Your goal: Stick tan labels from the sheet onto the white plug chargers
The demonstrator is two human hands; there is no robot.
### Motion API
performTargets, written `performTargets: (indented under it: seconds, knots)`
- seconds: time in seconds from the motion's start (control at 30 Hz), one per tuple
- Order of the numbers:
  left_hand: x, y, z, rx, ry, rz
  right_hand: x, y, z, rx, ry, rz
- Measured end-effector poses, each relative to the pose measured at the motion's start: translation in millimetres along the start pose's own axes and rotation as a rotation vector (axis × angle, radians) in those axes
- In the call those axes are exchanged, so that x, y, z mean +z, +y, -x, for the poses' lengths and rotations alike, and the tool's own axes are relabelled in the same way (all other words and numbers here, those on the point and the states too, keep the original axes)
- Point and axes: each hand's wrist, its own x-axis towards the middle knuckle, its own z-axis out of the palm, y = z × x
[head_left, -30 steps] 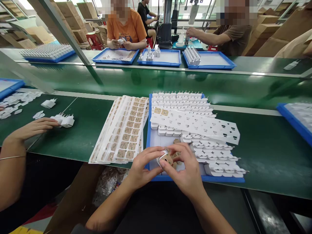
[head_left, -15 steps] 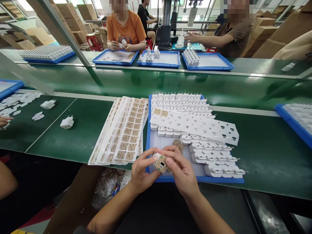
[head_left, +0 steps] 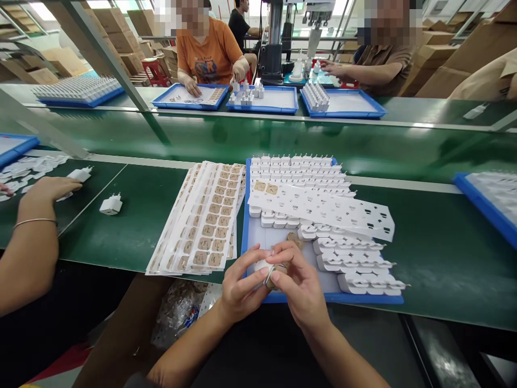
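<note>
The left hand [head_left: 242, 285] and the right hand [head_left: 301, 283] are close together at the near edge of the desk [head_left: 444, 258]. Both are curled around one small white plastic charger plug [head_left: 264, 268]. The left hand holds it from the left side with bent fingers. The right hand pinches its near face with thumb and first finger, where a small brown sticker [head_left: 278, 268] peeks out. Half a second ago the brown face of the plug showed plainly between the hands. Now the fingers cover most of it, so the sticker looks like it is being pressed down flat.

The plug is held just above the near part of the blue plastic tray [head_left: 247, 215]. Rows of white plugs [head_left: 307, 170] fill the far part of the tray, and more lie on their sides at the right. A long white backing sheet with holes [head_left: 323, 207] lies across them. Left of the tray is a fanned pile of white sheets with brown stickers [head_left: 205, 221].

Far to the left, another person's hand [head_left: 46, 189] now rests on the desk beside loose white pieces [head_left: 24, 164]. One single white plug [head_left: 111, 204] sits alone near it. Across the green belt [head_left: 258, 137], other people work at their own blue trays [head_left: 343, 105].
</note>
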Motion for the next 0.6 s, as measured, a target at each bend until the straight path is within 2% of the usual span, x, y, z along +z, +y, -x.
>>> performTargets:
  seconds: [0.47, 0.6]
  knots:
    - [-0.9, 0.7, -2.4, 0.000, -0.013, 0.008, -1.0, -0.4, -2.4, 0.058, 0.022, -0.048]
    - [-0.4, -0.4, -0.9, -0.021, -0.027, 0.014, -1.4, -5.4, -5.5, 0.026, -0.040, 0.035]
